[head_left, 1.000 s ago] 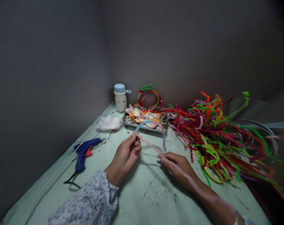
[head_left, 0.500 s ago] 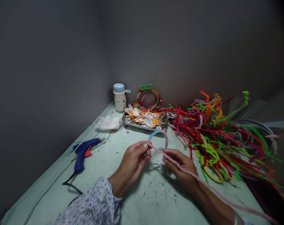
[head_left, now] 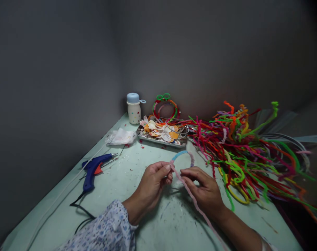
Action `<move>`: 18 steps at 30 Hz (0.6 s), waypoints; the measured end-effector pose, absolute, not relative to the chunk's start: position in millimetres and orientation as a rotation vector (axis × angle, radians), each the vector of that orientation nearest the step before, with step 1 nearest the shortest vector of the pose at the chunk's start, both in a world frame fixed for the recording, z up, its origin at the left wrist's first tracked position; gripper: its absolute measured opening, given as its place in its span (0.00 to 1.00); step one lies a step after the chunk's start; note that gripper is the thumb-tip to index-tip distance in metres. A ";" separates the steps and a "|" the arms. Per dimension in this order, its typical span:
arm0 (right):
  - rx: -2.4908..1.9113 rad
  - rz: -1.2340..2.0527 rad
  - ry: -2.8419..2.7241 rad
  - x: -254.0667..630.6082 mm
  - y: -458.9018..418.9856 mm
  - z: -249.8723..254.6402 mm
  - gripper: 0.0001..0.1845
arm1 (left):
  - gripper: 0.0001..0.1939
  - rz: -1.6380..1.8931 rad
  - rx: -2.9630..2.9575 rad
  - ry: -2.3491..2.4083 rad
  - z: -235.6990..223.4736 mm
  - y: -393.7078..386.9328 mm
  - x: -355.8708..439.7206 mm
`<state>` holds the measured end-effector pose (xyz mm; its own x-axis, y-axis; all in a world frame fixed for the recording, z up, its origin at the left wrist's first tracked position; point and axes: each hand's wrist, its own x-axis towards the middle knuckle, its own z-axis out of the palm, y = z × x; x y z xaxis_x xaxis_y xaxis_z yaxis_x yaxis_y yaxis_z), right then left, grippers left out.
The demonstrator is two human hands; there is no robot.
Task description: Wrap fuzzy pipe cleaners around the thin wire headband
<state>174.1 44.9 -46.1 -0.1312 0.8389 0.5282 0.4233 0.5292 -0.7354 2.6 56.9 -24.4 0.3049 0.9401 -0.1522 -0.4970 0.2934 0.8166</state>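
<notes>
A hoop-shaped headband (head_left: 181, 153) wrapped in blue, pink and purple fuzz is held above the table. Thumb and fingers of my left hand (head_left: 158, 176) pinch its left end, where a long pink pipe cleaner (head_left: 193, 199) meets the band. From there the pipe cleaner runs down and right, past the bottom edge of the view. My right hand (head_left: 207, 190) is curled, with thumb and index fingertips closed at this strand close to the band. The headband's right side passes behind my right fingers, which hide its end.
A blue glue gun (head_left: 91, 172) with a cord lies left, near a white plastic bag (head_left: 121, 137). Behind are a lidded bottle (head_left: 134, 113), a metal tray (head_left: 161, 142) of flower pieces and finished headbands (head_left: 177, 111). A large heap of coloured pipe cleaners (head_left: 237, 150) covers the right.
Both hands and the headband have shifted slightly right and down. My right fingers have moved nearer the left hand, and the pink strand now hangs more steeply, off my right forearm.
</notes>
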 end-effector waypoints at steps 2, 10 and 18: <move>-1.053 0.454 -1.729 173.3 44.6 -43.0 0.08 | 0.12 1.066 0.747 0.700 -24.1 56.4 3.3; -1.151 0.097 -1.608 187.0 53.6 -22.7 0.08 | 0.13 1.017 0.796 0.716 -19.8 54.0 6.2; -1.075 0.334 -1.890 183.9 79.0 6.1 0.09 | 0.13 1.026 0.825 0.717 -18.2 53.2 5.6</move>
<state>183.9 79.0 6.1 -0.2090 0.7893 0.5773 0.5440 0.5844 -0.6021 5.6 53.2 -18.2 0.3532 0.9268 -0.1275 -0.4382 0.2843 0.8527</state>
